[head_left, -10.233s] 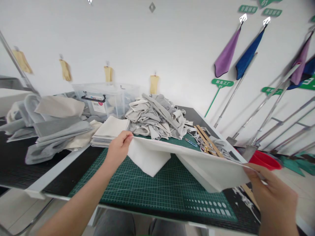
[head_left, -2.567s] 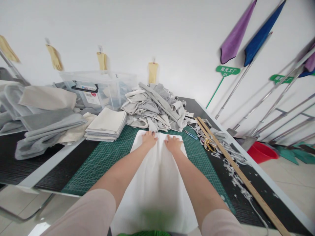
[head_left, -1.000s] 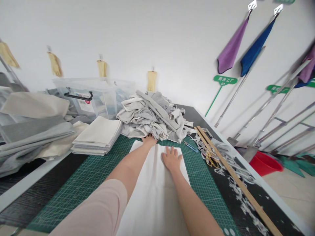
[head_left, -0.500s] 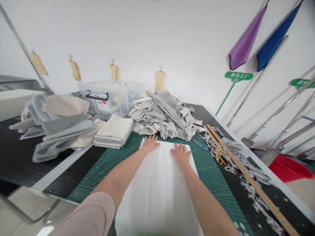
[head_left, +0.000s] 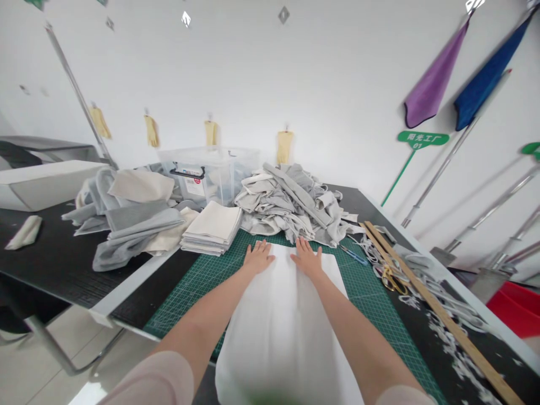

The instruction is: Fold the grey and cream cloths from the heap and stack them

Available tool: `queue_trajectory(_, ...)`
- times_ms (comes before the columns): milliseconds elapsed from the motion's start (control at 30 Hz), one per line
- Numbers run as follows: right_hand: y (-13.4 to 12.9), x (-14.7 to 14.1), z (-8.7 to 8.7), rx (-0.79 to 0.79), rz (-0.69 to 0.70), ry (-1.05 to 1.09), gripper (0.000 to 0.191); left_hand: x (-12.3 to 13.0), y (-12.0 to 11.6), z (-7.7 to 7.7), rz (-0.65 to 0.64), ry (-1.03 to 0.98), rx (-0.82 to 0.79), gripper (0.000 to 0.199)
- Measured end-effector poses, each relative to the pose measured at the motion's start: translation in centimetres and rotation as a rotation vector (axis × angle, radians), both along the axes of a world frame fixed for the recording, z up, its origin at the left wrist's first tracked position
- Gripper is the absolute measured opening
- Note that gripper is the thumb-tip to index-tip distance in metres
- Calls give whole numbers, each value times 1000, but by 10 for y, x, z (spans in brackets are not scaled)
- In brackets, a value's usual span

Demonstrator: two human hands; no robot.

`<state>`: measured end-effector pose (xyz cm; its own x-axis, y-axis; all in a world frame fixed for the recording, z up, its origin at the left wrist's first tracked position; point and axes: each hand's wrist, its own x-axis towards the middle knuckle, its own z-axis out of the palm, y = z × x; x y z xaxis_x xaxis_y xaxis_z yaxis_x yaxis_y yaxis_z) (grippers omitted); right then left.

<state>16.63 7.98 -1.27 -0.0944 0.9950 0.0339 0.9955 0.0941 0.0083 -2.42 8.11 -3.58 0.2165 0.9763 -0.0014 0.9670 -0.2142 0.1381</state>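
Observation:
A long white cloth (head_left: 282, 315) lies over the green cutting mat (head_left: 375, 304), its near end reaching the bottom of the picture. Flat on the cloth's far left corner rests my left hand (head_left: 258, 257), fingers spread. My right hand (head_left: 307, 259) presses on the far edge, right of the middle, with its fingers extended. Just beyond both hands is a heap of grey and white cloth pieces (head_left: 291, 202). A neat stack of folded white cloths (head_left: 213, 225) sits left of my left hand.
Blue snips (head_left: 354, 255), gold-handled scissors (head_left: 394, 280), a long wooden strip (head_left: 442, 312) and cloth scraps lie at the right. Behind the stack stands a clear plastic bin (head_left: 211, 174). More grey cloths (head_left: 135, 219) are piled at the left, near a white box (head_left: 50, 183).
My right hand has moved left along the cloth's far edge, closer to my left hand. The view has shifted, showing more of the table's left side.

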Motion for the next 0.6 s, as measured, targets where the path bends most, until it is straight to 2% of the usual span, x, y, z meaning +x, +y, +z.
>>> queue_trajectory(267,30,-1,-13,-126,-60,44,58,0,3,0,13,9,7,55)
queue_trajectory(600,63,-10,-17,-164,-139,87,59,0,6,-6,8,0,80,53)
